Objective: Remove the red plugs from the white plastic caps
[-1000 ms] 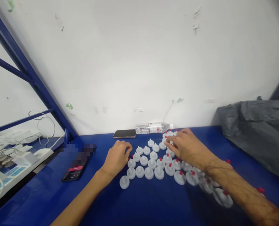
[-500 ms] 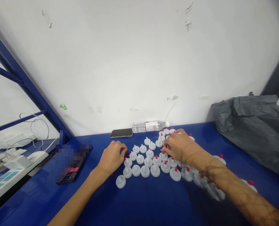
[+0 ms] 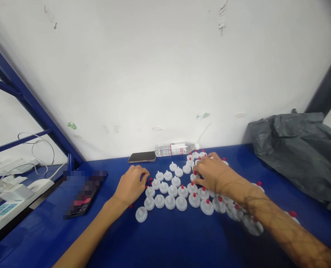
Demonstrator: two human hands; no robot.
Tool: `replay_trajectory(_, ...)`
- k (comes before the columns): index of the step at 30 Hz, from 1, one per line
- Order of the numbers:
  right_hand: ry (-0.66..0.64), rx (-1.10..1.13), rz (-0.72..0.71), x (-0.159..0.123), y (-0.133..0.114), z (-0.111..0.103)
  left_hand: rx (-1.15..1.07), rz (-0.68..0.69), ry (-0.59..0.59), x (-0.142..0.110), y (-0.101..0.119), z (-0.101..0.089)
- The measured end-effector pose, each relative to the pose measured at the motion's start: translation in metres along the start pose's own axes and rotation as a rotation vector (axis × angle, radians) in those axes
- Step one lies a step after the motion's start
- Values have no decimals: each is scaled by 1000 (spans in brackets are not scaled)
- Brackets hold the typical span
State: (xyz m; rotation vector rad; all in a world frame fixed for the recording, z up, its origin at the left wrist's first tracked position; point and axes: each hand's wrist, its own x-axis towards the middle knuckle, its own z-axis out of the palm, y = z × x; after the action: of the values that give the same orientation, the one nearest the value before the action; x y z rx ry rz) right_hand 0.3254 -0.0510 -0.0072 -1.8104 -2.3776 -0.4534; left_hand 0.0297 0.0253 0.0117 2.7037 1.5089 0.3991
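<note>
Around right hand (image 3: 212,172), partly hidden discs (image 3: 193,177), grip unclear.

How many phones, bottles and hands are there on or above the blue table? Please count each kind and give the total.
Phones: 2 (phone near wall, phone at left)
Bottles: 1 (clear bottle)
Hands: 2 (left hand, right hand)
Total: 5

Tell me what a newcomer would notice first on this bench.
Probably the spread of white nozzle-topped caps in the middle of the blue bench, many toward the right with bright red tips. Next, the two bare hands: the right hand over the far right part of the spread, the left hand at its left edge. Then the big crumpled dark bag at the right.
</note>
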Motion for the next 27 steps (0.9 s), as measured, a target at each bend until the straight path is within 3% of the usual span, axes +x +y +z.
replay_trajectory(6,164,126,28,3,-6,-6,-109,91,209,-2,3,-2)
replay_trajectory(11,315,211,-132,4,-26,-14,-131,288,375,-12,19,-6)
replay_trajectory(16,414,250,-250,1,-51,-28,-79,419,346,-27,37,-1)
replay_trajectory(20,412,266,-304,-1,-64,-32,-61,482,326,-30,42,7)
replay_trajectory(27,416,415,-319,0,-64,-23,11,419,282,-33,46,4)
